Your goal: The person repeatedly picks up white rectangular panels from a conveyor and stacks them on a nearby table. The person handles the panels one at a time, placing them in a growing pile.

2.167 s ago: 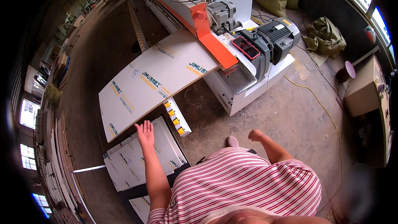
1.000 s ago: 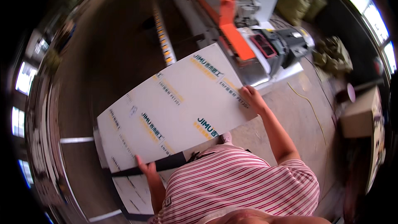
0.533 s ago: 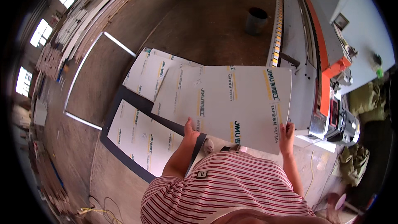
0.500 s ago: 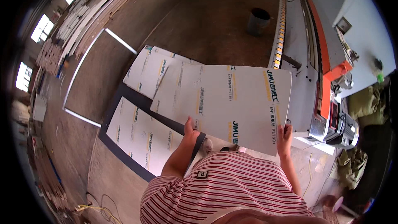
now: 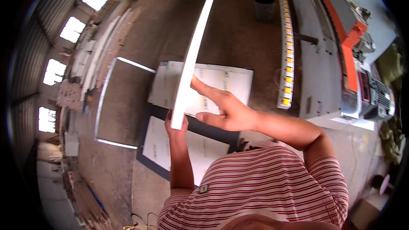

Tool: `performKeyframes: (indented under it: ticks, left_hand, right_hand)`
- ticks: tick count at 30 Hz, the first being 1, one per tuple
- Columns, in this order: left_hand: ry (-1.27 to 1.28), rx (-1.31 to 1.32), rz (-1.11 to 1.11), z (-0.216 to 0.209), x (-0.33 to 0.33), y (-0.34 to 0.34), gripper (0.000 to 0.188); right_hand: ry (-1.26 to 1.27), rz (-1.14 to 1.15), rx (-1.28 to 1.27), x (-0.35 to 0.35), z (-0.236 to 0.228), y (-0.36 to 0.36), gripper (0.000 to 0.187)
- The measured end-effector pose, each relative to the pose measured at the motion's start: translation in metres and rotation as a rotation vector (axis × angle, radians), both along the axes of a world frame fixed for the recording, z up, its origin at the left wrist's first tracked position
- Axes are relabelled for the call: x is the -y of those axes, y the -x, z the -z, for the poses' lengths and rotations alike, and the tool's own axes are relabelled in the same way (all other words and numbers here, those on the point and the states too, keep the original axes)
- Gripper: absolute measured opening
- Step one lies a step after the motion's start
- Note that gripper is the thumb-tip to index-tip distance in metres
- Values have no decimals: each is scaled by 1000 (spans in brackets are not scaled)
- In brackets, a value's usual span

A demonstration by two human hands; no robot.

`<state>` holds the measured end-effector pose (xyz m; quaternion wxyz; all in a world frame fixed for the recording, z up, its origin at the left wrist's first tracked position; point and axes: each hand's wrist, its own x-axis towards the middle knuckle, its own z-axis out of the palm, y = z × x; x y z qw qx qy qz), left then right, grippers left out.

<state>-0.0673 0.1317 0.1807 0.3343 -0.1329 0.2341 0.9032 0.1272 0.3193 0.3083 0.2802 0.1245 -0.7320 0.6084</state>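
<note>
1. White panel (image 5: pixel 192 61): I see it nearly edge-on from my remote feed, its long narrow edge facing up. It runs from 12 o'clock down to just past centre toward 8, top leaning toward 1.
2. Left hand (image 5: pixel 177 132): closed around the panel's lower end, showing on both sides of the edge.
3. Right hand (image 5: pixel 228 111): open, thumb spread from the fingers, just right of centre. Fingertips reach the panel's 3 o'clock face; I can't tell how firmly they press.
4. Pale printed boards (image 5: pixel 238 81) lie behind the panel, around centre. Another printed board (image 5: pixel 156 147) lies at 7 o'clock, on a dark base (image 5: pixel 149 164).
5. White floor frame (image 5: pixel 117 143): 9 o'clock.
6. Dark bin (image 5: pixel 264 10) at 1; rail with yellow rollers (image 5: pixel 286 86) at 2.
7. Machine's orange guard (image 5: pixel 350 70) between 2 and 3; grey motor (image 5: pixel 381 98) at 3.
8. Stacked planks (image 5: pixel 83 68): between 9 and 10.
</note>
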Motion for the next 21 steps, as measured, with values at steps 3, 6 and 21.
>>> performKeyframes:
  ticks: [3, 6, 21]
  left_hand:
    - [-47, -204, -11, -45, -5, 9, 35]
    - [74, -556, -68, -69, -10, -1, 40]
    - [239, -879, 63, -83, -11, 24, 67]
  right_hand:
    - [-83, 24, -90, 17, -17, 37, 80]
    - [-102, -30, -42, 28, -34, 57, 84]
    - [-162, -58, 27, 45, -74, 107, 89]
